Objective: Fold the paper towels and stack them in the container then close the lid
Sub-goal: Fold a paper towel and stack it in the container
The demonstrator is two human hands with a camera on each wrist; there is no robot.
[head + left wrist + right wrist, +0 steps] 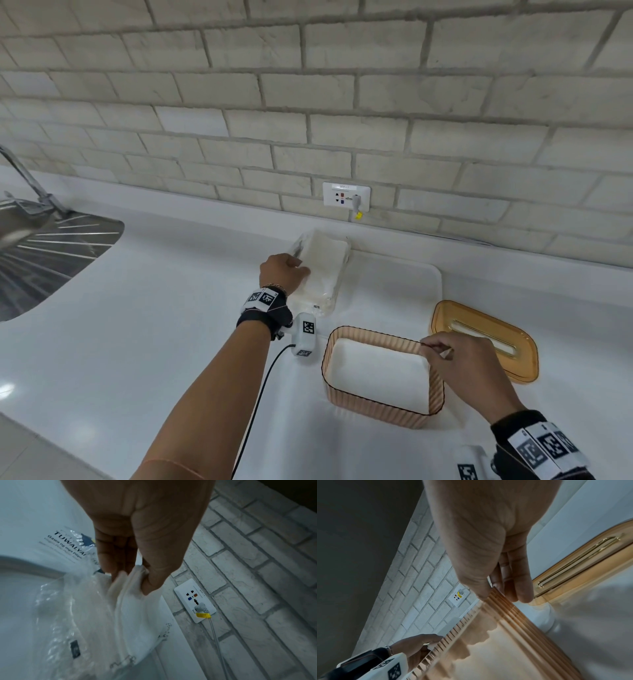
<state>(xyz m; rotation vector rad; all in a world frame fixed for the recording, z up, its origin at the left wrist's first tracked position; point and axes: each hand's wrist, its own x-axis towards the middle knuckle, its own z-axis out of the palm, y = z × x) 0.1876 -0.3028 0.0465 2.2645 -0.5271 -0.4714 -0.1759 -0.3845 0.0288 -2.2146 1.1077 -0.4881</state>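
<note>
Head view bright, edges bowed; both wrist views dim, blurred.

White paper towels lie in a clear wrapper; the amber ribbed container stands open, its slotted lid flat just beside it

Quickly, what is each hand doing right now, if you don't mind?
Left hand: pinching paper towels at the pack.
Right hand: pinching the container rim.
</note>
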